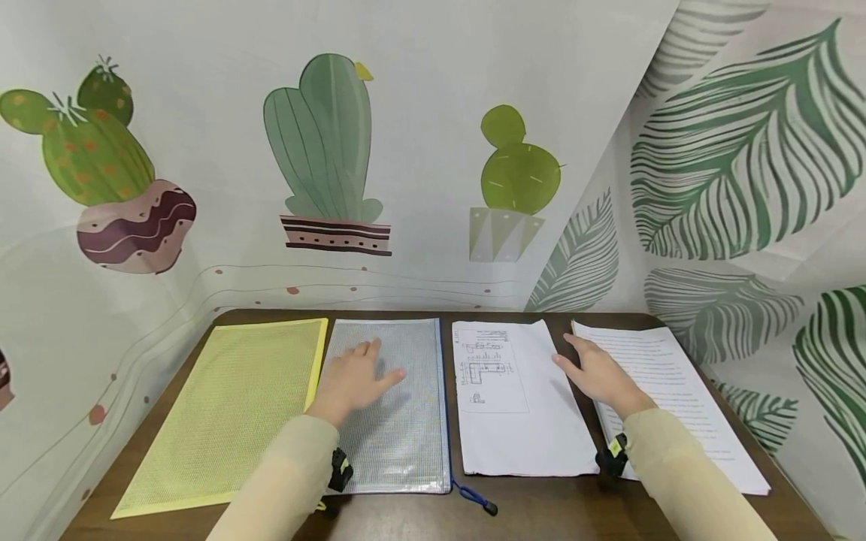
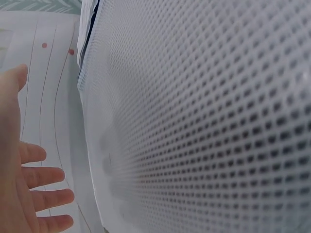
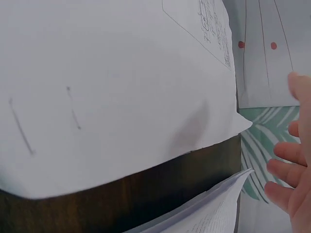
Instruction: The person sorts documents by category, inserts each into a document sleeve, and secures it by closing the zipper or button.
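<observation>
No word, number or brand legible. White paper stack (image 1: 683, 397) with rows of fine print, along the right edge of the dark brown wooden desk (image 1: 541, 511): too small to read. White paper sheet with thin black line drawing (image 1: 517, 436), left of stack: tiny marks around the outlines and near its far edge, unreadable.

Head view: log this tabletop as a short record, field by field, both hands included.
surface: brown table
far left: yellow mesh pouch, lying flat
left of centre: grey mesh pouch, blue strip on its right edge, blue cord at the near right corner
right of centre: drawing sheet, white, line diagrams on its far half
far right: text pages, stacked
left hand: above the grey mesh pouch, fingers spread, holding nothing
right hand: above the gap between drawing sheet and text pages, holding nothing
backdrop: cactus prints, leaf prints
</observation>
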The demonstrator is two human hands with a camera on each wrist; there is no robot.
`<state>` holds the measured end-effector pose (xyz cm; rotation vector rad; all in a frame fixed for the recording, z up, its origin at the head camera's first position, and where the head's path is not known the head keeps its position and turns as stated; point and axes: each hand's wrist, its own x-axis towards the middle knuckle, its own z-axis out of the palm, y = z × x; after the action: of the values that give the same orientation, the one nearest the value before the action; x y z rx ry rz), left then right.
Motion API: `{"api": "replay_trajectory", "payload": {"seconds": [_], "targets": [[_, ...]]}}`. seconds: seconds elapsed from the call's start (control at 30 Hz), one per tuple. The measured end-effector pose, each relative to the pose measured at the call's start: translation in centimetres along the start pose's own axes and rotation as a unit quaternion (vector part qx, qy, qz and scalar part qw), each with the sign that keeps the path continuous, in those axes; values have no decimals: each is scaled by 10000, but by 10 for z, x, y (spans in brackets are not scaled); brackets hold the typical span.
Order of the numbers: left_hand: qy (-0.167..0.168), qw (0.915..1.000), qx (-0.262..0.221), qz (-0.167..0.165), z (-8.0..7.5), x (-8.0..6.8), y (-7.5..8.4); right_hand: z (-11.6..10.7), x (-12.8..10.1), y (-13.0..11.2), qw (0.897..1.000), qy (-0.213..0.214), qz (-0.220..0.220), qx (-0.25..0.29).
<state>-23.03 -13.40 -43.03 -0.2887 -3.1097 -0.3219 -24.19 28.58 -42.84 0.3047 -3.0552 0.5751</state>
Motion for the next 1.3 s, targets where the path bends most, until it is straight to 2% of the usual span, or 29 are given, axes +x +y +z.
{"api": "replay_trajectory", "payload": {"seconds": [0.2,0.53,0.77,1.03,1.3], "targets": [[36,9999,-65,78,8,-1,8,4,0,-2,9999,-27,27,110],[45,9998,105,132,16,-5,23,11,-2,-6,9989,-7,76,461],[118,9999,96,76,22,-6,34,18,-1,-5,9986,-51,239,468],[351,9991,212,45,29,-7,46,26,0,-8,9979,-137,410,481],[356,9992,178,-87,34,-10,59,30,0,-14,9959,-306,703,473]]}}
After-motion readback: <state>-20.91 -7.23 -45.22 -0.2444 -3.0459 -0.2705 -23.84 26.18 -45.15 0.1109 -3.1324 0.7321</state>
